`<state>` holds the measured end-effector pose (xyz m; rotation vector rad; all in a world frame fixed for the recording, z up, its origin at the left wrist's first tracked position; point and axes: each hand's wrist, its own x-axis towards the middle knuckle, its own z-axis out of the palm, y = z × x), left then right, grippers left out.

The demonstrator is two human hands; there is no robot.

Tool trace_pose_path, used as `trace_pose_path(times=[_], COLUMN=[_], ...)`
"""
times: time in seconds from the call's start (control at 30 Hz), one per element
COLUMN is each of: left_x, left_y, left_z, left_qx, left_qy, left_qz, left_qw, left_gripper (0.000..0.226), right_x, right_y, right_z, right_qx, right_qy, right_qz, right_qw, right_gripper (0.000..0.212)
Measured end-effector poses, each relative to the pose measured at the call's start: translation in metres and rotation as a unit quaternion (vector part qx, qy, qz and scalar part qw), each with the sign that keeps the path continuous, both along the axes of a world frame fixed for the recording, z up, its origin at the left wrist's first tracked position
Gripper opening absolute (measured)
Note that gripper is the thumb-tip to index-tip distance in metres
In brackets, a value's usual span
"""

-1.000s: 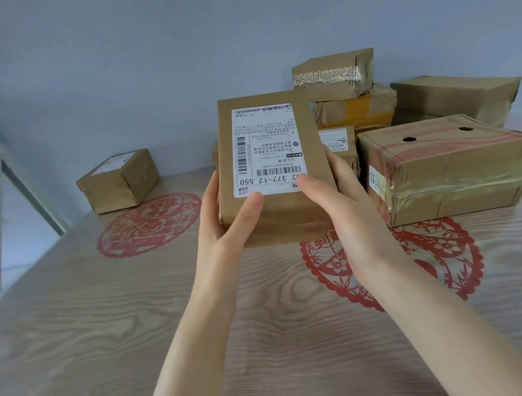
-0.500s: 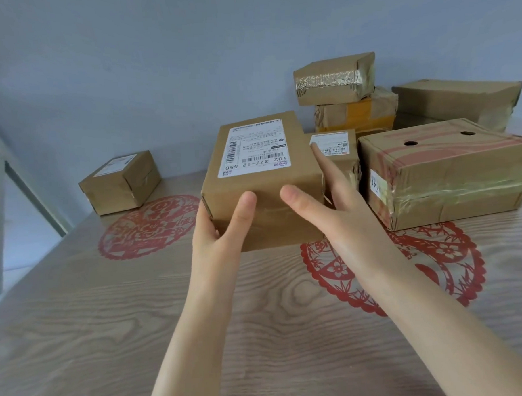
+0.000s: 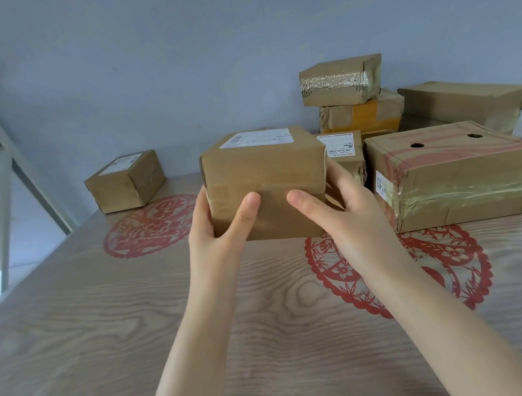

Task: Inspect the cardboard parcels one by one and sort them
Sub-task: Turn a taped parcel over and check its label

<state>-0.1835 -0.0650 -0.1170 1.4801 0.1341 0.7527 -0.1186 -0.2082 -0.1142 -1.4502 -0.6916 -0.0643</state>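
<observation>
I hold a brown cardboard parcel [image 3: 263,173] above the middle of the table, its taped side facing me and its white shipping label on top. My left hand [image 3: 222,220] grips its lower left corner with the thumb on the front face. My right hand [image 3: 341,212] grips its right side, thumb across the front. A small labelled parcel [image 3: 126,181] sits alone at the far left. At the right stands a pile: a long taped box with two holes [image 3: 450,174], a small labelled box [image 3: 346,155] behind my right hand, and more stacked boxes [image 3: 340,80].
The wooden table [image 3: 110,339] carries two red paper-cut decals, one at the left [image 3: 149,226] and one at the right [image 3: 406,269]. A blue-grey wall closes the far side. A metal frame [image 3: 2,185] runs along the table's left edge.
The parcel has tipped away from me: its label, which faced me a second ago, now faces up, and the taped side is toward me. Both hands kept their hold.
</observation>
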Motion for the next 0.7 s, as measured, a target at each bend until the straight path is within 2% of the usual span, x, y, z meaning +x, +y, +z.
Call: trace_pose_path(times=[0.13,0.27,0.33,0.43,0.47,0.6,0.7], left_x=[0.0002,-0.001,-0.001,0.0,0.0002,0.0008,0.0021], left_y=[-0.0014,0.002,0.0019,-0.0014,-0.0018,-0.001,0.0016], left_z=[0.0009,0.0003,0.0005,0.0002,0.0002,0.0012,-0.0005], left_qx=[0.009,-0.015,-0.011,0.005,0.004,-0.021,-0.029], left_qy=[-0.005,0.005,0.003,-0.002,-0.003,-0.003,-0.002], left_qz=[0.004,0.02,0.016,0.004,0.003,0.021,0.029], left_qw=[1.0,1.0,1.0,1.0,1.0,1.0,0.999], left_gripper=[0.06,0.053,0.06,0.073,0.074,0.068,0.07], right_x=[0.0002,-0.0012,-0.0011,0.0006,0.001,-0.0018,-0.0039], right_y=[-0.0008,-0.0008,-0.0015,-0.0032,-0.0036,-0.0021,-0.0019], right_z=[0.0,0.0007,0.0006,0.001,0.0013,0.0018,0.0032], right_qx=[0.011,-0.008,-0.002,0.016,0.013,-0.003,0.0], right_qy=[0.019,0.014,0.012,0.022,0.019,0.01,0.002], right_qz=[0.009,0.019,0.015,0.009,0.011,0.04,0.02], right_qw=[1.0,1.0,1.0,1.0,1.0,0.999,1.0], right_gripper=[0.048,0.068,0.062,0.042,0.042,0.074,0.063])
